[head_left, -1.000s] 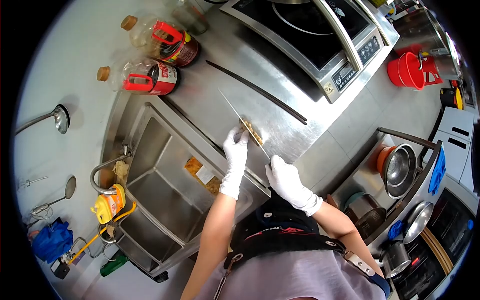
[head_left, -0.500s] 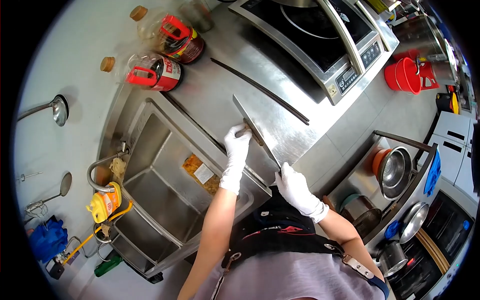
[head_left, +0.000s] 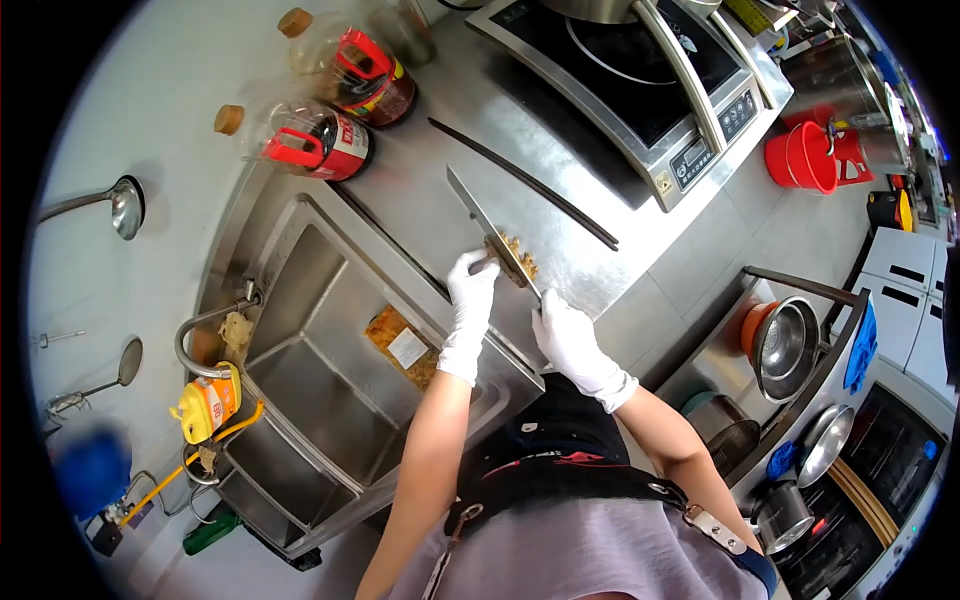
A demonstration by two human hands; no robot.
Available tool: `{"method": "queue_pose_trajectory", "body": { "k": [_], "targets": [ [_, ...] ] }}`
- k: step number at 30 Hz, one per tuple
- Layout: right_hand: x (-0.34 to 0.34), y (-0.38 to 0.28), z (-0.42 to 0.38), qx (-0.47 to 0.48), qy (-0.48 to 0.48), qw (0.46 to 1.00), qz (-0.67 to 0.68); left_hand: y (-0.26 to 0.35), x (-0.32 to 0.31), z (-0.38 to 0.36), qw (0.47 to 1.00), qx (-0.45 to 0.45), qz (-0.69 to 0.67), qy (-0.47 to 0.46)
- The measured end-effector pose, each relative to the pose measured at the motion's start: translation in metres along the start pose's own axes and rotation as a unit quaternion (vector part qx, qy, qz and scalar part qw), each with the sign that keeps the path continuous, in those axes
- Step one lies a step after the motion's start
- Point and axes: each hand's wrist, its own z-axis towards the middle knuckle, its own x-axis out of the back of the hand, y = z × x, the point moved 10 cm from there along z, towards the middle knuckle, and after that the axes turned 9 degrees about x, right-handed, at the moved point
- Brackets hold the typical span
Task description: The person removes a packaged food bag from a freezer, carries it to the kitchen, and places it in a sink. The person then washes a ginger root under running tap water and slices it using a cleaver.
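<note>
My right hand (head_left: 575,340), in a white glove, is wrapped around the handle of a kitchen knife (head_left: 472,200). The blade points away from me across the steel counter (head_left: 400,195), edge downward. Left of the blade, my left hand (head_left: 473,295), also gloved, has its fingers curled on a brownish piece of food (head_left: 494,254), mostly hidden by fingers and blade. Small chopped yellow-brown bits (head_left: 525,262) lie against the blade's right side. Beyond the knife a pair of dark chopsticks (head_left: 525,183) rests on the counter.
A steel sink (head_left: 330,290) lies to the left, holding a labelled packet (head_left: 385,330). Two red-handled bottles (head_left: 345,145) stand at the back left. An induction cooker (head_left: 650,90) is at the back right. On the lower right, a shelf (head_left: 690,375) holds bowls and pots.
The knife and my right hand have shifted left, closer to my left hand. Chopped bits now show to the right of the blade. My left hand has barely moved.
</note>
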Motion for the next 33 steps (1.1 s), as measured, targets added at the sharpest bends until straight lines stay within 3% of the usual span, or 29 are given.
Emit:
{"method": "queue_pose_trajectory", "body": {
  "k": [6, 10, 13, 17, 18, 21, 22, 25, 27, 29, 30, 31, 33],
  "targets": [
    [0.007, 0.020, -0.044, -0.059, -0.045, 0.994, 0.075, -0.005, 0.006, -0.001, 0.997, 0.046, -0.058, -0.007],
    [0.023, 0.032, -0.052, -0.071, -0.014, 0.984, 0.163, -0.002, 0.020, 0.004, 0.999, -0.032, -0.034, -0.026],
    [0.048, 0.028, -0.051, -0.136, -0.030, 0.957, 0.253, 0.016, 0.032, -0.009, 0.996, -0.045, 0.062, 0.042],
    [0.054, 0.042, -0.062, -0.153, -0.013, 0.949, 0.274, 0.077, 0.026, -0.016, 0.930, -0.244, 0.246, 0.126],
    [0.057, 0.043, -0.063, -0.168, -0.015, 0.943, 0.286, 0.081, 0.017, -0.012, 0.936, -0.235, 0.244, 0.096],
    [0.089, 0.033, -0.049, -0.098, 0.005, 0.975, 0.201, 0.095, -0.020, -0.009, 0.847, -0.292, 0.439, 0.066],
    [0.099, 0.029, -0.043, -0.075, 0.011, 0.975, 0.207, 0.085, -0.032, 0.002, 0.824, -0.274, 0.495, 0.030],
    [0.131, 0.013, -0.024, -0.015, -0.021, 0.987, 0.159, 0.080, -0.053, 0.016, 0.740, -0.292, 0.604, 0.033],
    [0.149, -0.005, -0.011, 0.028, -0.040, 0.987, 0.155, 0.086, -0.053, 0.013, 0.724, -0.318, 0.609, 0.062],
    [0.162, -0.030, 0.003, 0.064, -0.065, 0.986, 0.137, 0.105, -0.013, -0.007, 0.858, -0.223, 0.451, 0.100],
    [0.160, -0.037, 0.010, 0.066, -0.108, 0.980, 0.151, 0.103, 0.016, -0.021, 0.919, -0.208, 0.321, 0.092],
    [0.168, -0.057, 0.020, 0.125, -0.104, 0.981, 0.107, 0.097, 0.040, -0.038, 0.960, -0.196, 0.183, 0.078],
    [0.187, -0.130, 0.034, 0.327, -0.071, 0.941, -0.055, 0.113, 0.115, -0.107, 0.926, -0.298, 0.151, 0.178]
  ]
}}
